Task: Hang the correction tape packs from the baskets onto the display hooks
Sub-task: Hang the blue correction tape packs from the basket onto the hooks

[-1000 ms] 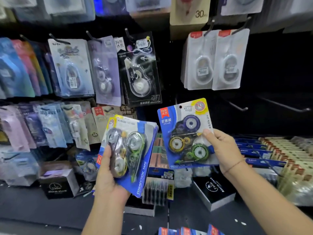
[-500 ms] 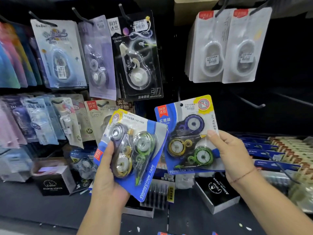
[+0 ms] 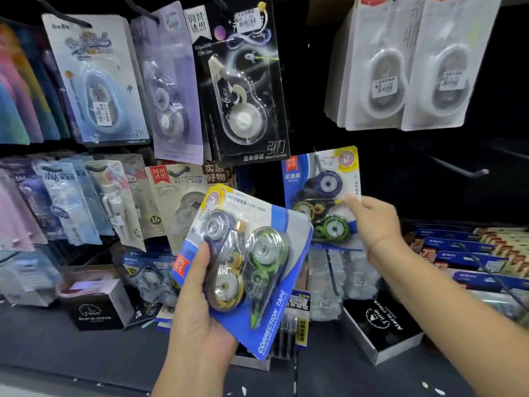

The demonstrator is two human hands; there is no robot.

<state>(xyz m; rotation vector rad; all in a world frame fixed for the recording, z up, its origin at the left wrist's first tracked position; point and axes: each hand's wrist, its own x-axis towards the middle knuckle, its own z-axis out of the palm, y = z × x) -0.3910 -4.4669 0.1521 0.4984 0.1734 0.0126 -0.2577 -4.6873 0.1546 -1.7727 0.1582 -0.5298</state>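
My left hand [image 3: 200, 308] grips a stack of blue correction tape packs [image 3: 269, 224], tilted to the right, thumb on the front blister. My right hand [image 3: 375, 224] pinches the right edge of a single blue pack [image 3: 317, 179] with three tape dispensers, held upright against the dark display panel. A thin metal rod shows at that pack's top hole; whether the pack hangs on it I cannot tell. An empty display hook [image 3: 461, 169] juts out to the right of my right hand.
Other tape packs hang in rows: a black one [image 3: 246, 81] above, white ones [image 3: 400, 64] at upper right, pastel ones [image 3: 94, 78] at left. Black alarm-clock boxes [image 3: 380, 328] and a box [image 3: 94, 308] sit on the shelf below. Blue boxed goods [image 3: 463, 253] line the right.
The view has moved closer to the display. My right hand has carried the single pack up and toward the panel; the left-hand stack has risen and now overlaps its lower left corner.
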